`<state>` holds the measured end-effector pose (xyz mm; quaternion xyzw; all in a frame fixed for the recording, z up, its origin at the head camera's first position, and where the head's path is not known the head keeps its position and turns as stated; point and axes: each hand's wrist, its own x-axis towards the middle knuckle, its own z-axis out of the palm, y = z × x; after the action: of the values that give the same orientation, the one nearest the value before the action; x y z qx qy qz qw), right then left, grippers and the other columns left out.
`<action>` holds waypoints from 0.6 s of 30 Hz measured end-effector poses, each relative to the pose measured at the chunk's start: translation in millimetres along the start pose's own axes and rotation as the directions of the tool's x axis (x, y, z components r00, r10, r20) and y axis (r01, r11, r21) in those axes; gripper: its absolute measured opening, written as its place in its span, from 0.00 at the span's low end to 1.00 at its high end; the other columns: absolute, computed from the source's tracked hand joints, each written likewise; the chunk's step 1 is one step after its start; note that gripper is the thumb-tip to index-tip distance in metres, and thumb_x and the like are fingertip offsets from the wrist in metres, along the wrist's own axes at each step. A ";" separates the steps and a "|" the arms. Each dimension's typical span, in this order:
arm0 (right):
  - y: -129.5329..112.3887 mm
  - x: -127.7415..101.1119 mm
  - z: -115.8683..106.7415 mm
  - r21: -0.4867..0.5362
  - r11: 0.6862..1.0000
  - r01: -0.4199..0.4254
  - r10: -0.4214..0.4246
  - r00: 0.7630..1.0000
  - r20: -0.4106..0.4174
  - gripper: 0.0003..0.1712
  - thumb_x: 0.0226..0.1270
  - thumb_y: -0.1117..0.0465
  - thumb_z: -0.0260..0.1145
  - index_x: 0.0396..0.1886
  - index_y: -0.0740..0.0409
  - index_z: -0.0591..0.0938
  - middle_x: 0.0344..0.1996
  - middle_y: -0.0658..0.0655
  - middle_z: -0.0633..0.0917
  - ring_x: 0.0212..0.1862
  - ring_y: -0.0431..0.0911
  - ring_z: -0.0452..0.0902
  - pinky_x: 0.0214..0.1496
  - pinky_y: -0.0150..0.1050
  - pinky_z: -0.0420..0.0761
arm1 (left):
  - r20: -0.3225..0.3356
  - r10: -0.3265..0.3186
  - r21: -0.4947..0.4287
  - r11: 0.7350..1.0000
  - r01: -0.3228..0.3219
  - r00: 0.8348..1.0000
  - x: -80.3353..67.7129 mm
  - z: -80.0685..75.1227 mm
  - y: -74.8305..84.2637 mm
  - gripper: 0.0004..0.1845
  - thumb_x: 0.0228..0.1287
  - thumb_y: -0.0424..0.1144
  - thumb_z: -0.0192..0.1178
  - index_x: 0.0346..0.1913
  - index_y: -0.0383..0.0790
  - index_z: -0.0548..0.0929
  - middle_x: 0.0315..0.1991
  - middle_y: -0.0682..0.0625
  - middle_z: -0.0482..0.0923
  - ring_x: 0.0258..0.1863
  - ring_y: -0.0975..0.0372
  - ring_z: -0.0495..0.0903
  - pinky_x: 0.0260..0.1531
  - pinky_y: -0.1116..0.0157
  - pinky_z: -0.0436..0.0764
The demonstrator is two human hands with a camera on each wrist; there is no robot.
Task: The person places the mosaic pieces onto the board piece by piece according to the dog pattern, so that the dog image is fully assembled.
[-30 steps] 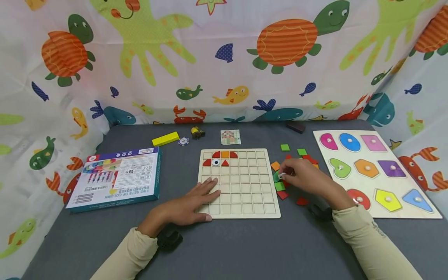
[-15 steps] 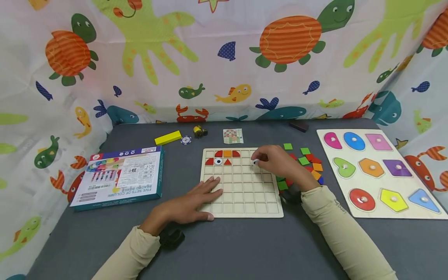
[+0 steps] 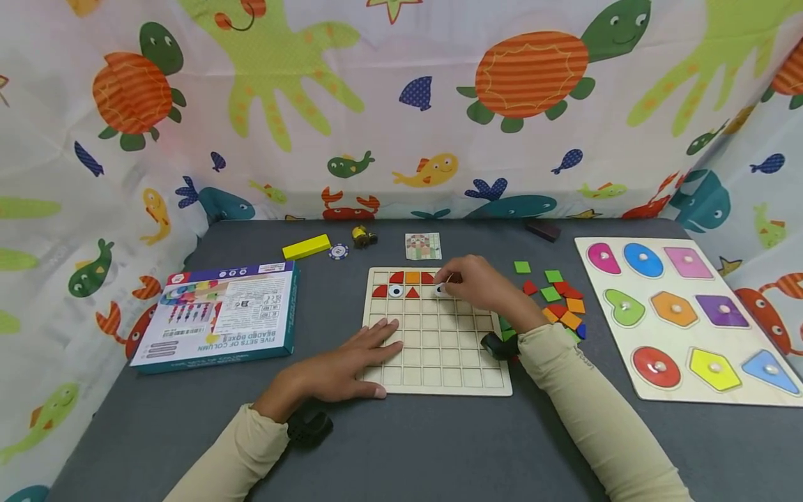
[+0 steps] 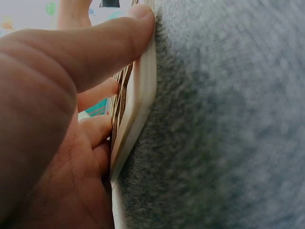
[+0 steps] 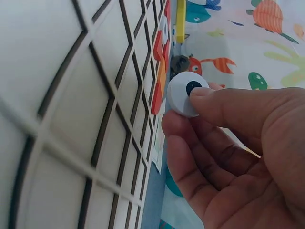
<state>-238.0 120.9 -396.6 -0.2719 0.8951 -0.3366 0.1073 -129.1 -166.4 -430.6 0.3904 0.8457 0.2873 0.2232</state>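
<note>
Two hands are working over the grid board (image 3: 433, 341) right now. Only readable writing is on the box (image 3: 219, 317) sitting left of the board: "FIVE SETS OF COLUMN BEADED BOXES", printed upside down from this side (the small print is too tiny to make out).

The right hand (image 3: 479, 286) is pinching a white eye disc (image 5: 186, 93) between thumb and fingertips, hovering it at the board's second row, just right of the red and orange pieces (image 3: 404, 279) already sitting in the top two rows. One eye piece (image 3: 395, 291) is sitting in that second row too, between two red bits. Most of the board's cells are sitting bare.

The left hand (image 3: 341, 362) is lying flat on the board's near left corner, fingers straight, thumb pressing along the near edge (image 4: 138, 102), not gripping anything.

Loose tiles (image 3: 558, 296) in green, red and orange are lying in a pile right of the board, partly behind the right arm. Further right, the shape puzzle (image 3: 684, 314) is holding nine knobbed shapes, all seated in their slots.

Along the far edge, by the curtain (image 3: 401, 104), a yellow block (image 3: 306, 247), a chip (image 3: 339, 251), a little toy (image 3: 364, 237), a pattern card (image 3: 423, 246) and a dark block (image 3: 543, 229) are sitting. Plenty of grey mat (image 3: 401, 446) is showing near the person.
</note>
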 end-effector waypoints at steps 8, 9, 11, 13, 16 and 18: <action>-0.1 13.4 7.9 0.000 1.000 -0.006 0.006 1.000 0.029 0.11 0.68 0.68 0.62 0.45 0.59 0.87 0.42 0.55 0.86 0.38 0.45 0.79 0.41 0.41 0.80 | -0.001 0.005 0.008 1.000 -0.005 1.000 -0.4 -0.5 1.7 0.40 0.67 0.50 0.61 0.76 0.43 0.56 0.78 0.47 0.34 0.76 0.54 0.30 0.71 0.50 0.38; 0.4 14.6 8.2 0.003 1.000 -0.010 0.010 1.000 0.029 0.11 0.68 0.68 0.62 0.45 0.59 0.87 0.42 0.55 0.86 0.39 0.45 0.79 0.42 0.42 0.80 | 0.001 0.006 0.006 1.000 -0.006 1.000 -0.2 -0.6 1.7 0.40 0.67 0.50 0.61 0.76 0.43 0.56 0.78 0.47 0.34 0.76 0.54 0.30 0.71 0.50 0.38; 0.6 16.6 8.4 0.003 1.000 -0.020 0.019 0.999 0.032 0.11 0.68 0.69 0.62 0.45 0.59 0.87 0.42 0.55 0.86 0.41 0.46 0.80 0.44 0.43 0.80 | 0.001 0.004 0.004 1.000 -0.004 1.000 -0.2 -1.1 1.9 0.40 0.67 0.50 0.61 0.76 0.43 0.56 0.78 0.47 0.34 0.76 0.55 0.30 0.71 0.50 0.38; 0.6 18.8 8.5 -0.010 1.000 -0.025 0.025 0.999 0.033 0.11 0.69 0.69 0.61 0.45 0.59 0.88 0.43 0.55 0.86 0.44 0.47 0.79 0.46 0.44 0.79 | 0.001 0.000 0.001 1.000 0.000 1.000 -0.1 -1.4 1.9 0.40 0.67 0.50 0.62 0.76 0.43 0.56 0.78 0.48 0.34 0.76 0.55 0.30 0.71 0.50 0.38; -0.2 21.9 10.2 -0.043 0.999 -0.006 0.008 0.999 0.037 0.12 0.69 0.70 0.61 0.45 0.59 0.88 0.43 0.56 0.85 0.46 0.49 0.78 0.47 0.44 0.78 | -0.003 -0.005 0.000 1.000 0.005 1.000 -0.3 -1.7 1.5 0.40 0.67 0.50 0.62 0.76 0.44 0.56 0.78 0.48 0.35 0.76 0.56 0.30 0.71 0.50 0.38; -1.1 23.5 12.1 -0.067 0.998 0.014 -0.011 0.999 0.042 0.12 0.69 0.70 0.61 0.45 0.60 0.88 0.43 0.56 0.85 0.47 0.50 0.78 0.46 0.45 0.78 | -0.004 -0.003 -0.002 1.000 0.003 1.000 -0.3 -1.5 1.0 0.40 0.66 0.50 0.62 0.76 0.43 0.57 0.78 0.48 0.35 0.76 0.55 0.30 0.71 0.50 0.38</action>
<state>-252.6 100.5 -405.1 -0.2879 0.9018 -0.3012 0.1148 -129.2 -166.5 -428.7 0.3884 0.8465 0.2884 0.2222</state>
